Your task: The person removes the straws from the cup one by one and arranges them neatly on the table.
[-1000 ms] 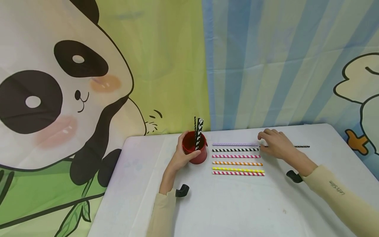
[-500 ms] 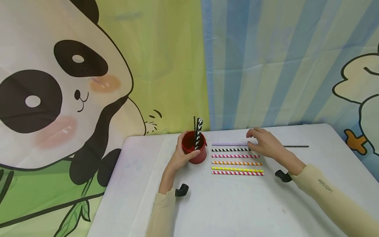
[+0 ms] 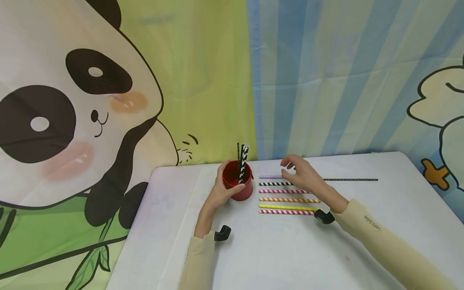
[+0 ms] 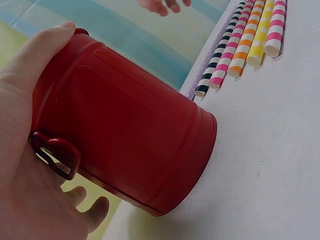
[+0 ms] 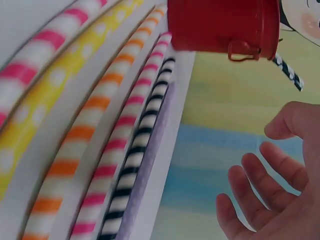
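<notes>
Head cam: your left hand (image 3: 220,193) is gripping the red bucket (image 3: 244,193), black-and-white straws (image 3: 243,155) poking out; your right hand (image 3: 305,174)'s just hovering, thumb and fingers apart, colored straws (image 3: 284,200) lying below it.

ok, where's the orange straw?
Head view: the orange straw lies on the table right of the red bucket, between a pink straw and the yellow straw.
</notes>
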Motion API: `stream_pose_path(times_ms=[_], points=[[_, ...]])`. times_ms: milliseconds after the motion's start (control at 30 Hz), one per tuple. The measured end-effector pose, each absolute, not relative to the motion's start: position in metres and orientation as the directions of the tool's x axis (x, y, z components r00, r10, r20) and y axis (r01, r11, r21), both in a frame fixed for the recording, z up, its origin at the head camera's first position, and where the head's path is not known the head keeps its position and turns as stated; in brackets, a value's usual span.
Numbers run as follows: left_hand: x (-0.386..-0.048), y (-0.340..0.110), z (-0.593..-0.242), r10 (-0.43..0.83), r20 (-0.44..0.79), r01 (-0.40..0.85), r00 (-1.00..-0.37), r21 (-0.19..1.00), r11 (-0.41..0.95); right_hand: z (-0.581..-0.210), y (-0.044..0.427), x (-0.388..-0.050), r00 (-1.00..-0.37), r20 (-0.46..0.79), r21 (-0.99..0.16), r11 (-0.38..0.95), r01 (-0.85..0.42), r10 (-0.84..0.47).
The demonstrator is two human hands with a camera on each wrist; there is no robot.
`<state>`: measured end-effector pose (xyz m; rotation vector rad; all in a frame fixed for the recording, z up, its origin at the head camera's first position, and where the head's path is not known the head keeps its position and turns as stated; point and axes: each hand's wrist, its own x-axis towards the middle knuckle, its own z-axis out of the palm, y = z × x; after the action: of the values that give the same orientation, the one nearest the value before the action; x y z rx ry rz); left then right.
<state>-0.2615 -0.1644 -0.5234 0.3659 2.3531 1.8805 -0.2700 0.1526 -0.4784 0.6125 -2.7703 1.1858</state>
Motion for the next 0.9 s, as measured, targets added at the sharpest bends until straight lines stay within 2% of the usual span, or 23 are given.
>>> stream_pose_path(times_ms=[300, 567, 800, 900], points=[[-0.26, -0.164, -0.522, 0.241, 0.076, 0.13, -0.968, 0.967, 0.218, -0.479, 0.121, -0.274, -0.948, 0.157, -0.833, 0.477, -0.279, -0.278], [-0.259, -0.164, -0.517, 0.254, 0.036, 0.096, -0.966, 0.969, 0.229, -0.479, 0.101, -0.276, -0.962, 0.103, -0.893, 0.403, -0.201, -0.251], [-0.246, -0.161, -0.491, 0.279, 0.038, 0.097, -0.96, 0.975, 0.201, -0.483, 0.082, -0.283, -0.965, 0.058, -0.956, 0.264, -0.127, -0.256], [-0.25, -0.162, -0.5, 0.27, 0.055, 0.112, -0.961, 0.973, 0.203, -0.484, 0.074, -0.286, -0.965, 0.057, -0.972, 0.205, -0.112, -0.257]])
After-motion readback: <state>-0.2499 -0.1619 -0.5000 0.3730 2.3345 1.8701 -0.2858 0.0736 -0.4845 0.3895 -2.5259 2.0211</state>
